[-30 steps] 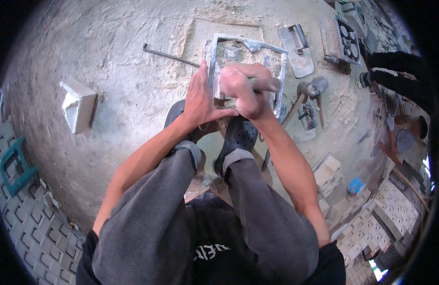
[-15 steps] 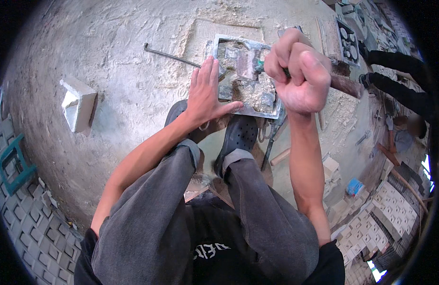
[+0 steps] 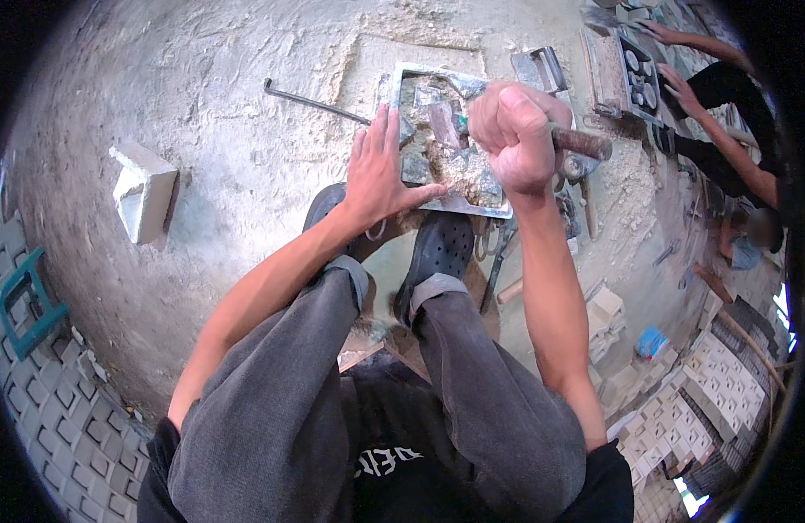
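I squat over a square metal mould frame (image 3: pixel 401 80) lying on the dusty floor, filled with broken grey pieces and sandy rubble (image 3: pixel 459 167). My left hand (image 3: pixel 378 170) lies flat with spread fingers on the frame's left edge. My right hand (image 3: pixel 511 135) is raised above the frame's right side, fist shut on a tool with a rusty brown wooden handle (image 3: pixel 581 142) that sticks out to the right. The tool's head is hidden behind my fist. My dark shoes (image 3: pixel 442 248) stand just below the frame.
A bent metal rod (image 3: pixel 311 102) lies left of the frame. A white block (image 3: pixel 144 192) sits on the floor at left, grey moulded tiles with a teal clamp (image 3: pixel 26 305) at far left. Another person (image 3: pixel 725 113) works at trays at upper right. Stacked white tiles (image 3: pixel 725 383) fill lower right.
My right hand rose off the frame with the tool a second ago, then came a little lower and left. The left hand stayed on the frame's left edge.
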Motion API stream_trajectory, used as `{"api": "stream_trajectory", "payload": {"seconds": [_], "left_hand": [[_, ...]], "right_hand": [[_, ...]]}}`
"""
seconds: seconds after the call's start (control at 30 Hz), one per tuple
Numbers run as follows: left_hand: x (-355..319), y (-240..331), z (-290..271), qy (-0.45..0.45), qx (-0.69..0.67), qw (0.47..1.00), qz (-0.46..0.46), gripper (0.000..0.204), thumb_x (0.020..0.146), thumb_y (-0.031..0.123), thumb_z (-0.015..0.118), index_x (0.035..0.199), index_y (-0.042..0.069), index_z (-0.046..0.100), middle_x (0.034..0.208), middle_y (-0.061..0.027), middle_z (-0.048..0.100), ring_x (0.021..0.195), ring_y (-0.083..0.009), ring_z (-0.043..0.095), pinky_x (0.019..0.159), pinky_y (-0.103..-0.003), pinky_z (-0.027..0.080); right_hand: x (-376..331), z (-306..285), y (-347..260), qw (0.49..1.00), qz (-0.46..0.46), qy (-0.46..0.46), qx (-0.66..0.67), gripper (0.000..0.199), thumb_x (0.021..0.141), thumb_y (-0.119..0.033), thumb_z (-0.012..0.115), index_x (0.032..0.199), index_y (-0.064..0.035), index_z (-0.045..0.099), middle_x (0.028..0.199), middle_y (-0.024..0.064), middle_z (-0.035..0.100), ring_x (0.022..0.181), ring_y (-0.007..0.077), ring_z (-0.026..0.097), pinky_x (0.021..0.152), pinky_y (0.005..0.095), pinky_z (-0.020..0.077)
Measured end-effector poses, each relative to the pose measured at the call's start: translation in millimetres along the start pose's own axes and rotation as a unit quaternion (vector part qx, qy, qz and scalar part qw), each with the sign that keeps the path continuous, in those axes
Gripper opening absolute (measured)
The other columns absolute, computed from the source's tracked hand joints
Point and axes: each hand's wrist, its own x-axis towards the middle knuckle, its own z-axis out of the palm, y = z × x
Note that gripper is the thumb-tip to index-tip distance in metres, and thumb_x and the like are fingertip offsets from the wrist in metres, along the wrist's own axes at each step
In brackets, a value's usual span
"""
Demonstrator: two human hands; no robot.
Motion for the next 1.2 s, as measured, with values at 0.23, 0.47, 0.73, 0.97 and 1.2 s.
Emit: {"api": "stream_trajectory", "payload": {"seconds": [0.23,0.47,0.73,0.97,1.2], "left_hand": [[3.8,3.0,4.6,-0.008,-0.005,1.0,0.011,0.134,0.059,0.075,0.071,0.146,-0.01,0.016,0.151,-0.0296,0.019,0.141,-0.04,0.023,0.114,-0.05,0.02],[5.6,6.5,2.6,-0.007,-0.012,1.0,0.002,0.135,0.058,0.076,0.071,0.146,-0.01,0.015,0.151,-0.0295,0.02,0.139,-0.0419,0.026,0.113,-0.05,0.022],[-0.2,-9.7,5.4,0.022,-0.029,0.999,0.022,0.107,0.078,0.061,0.066,0.145,-0.01,0.02,0.15,-0.0311,0.023,0.134,-0.0436,0.032,0.11,-0.05,0.026],[6.4,2.7,17.2,0.051,-0.077,0.996,0.001,0.067,0.094,0.029,0.054,0.143,-0.007,0.027,0.145,-0.0323,0.032,0.131,-0.0447,0.038,0.109,-0.048,0.03],[1.8,-4.1,12.7,0.066,-0.082,0.994,-0.002,0.061,0.095,0.024,0.051,0.143,-0.006,0.029,0.144,-0.0306,0.035,0.132,-0.0429,0.038,0.109,-0.047,0.031]], "right_hand": [[-17.3,-13.7,53.5,0.993,0.085,-0.003,-0.084,0.037,0.086,-0.02,0.054,0.056,0.0005,0.045,0.051,0.0004,0.042,0.048,0.0081,0.037,0.044,0.0271,0.0286],[-44.0,-21.9,49.2,0.995,0.008,-0.03,-0.097,0.039,0.088,-0.017,0.051,0.054,-0.0016,0.039,0.05,-0.0012,0.036,0.047,0.009,0.032,0.044,0.0285,0.0265],[-38.8,-18.5,10.0,0.998,0.051,0.03,0.029,0.038,0.089,-0.015,0.048,0.053,-0.0036,0.041,0.052,0.0009,0.04,0.048,0.0082,0.035,0.044,0.0279,0.0256],[-56.5,-40.2,54.9,0.994,0.079,0.068,-0.016,0.039,0.09,-0.014,0.043,0.054,-0.0073,0.033,0.05,0.0003,0.03,0.045,0.0104,0.025,0.044,0.0285,0.0223],[-52.9,-35.2,15.2,0.995,0.016,0.063,0.076,0.039,0.091,-0.021,0.044,0.055,-0.009,0.034,0.051,-0.0022,0.028,0.045,0.0104,0.025,0.043,0.0294,0.0225]]}}
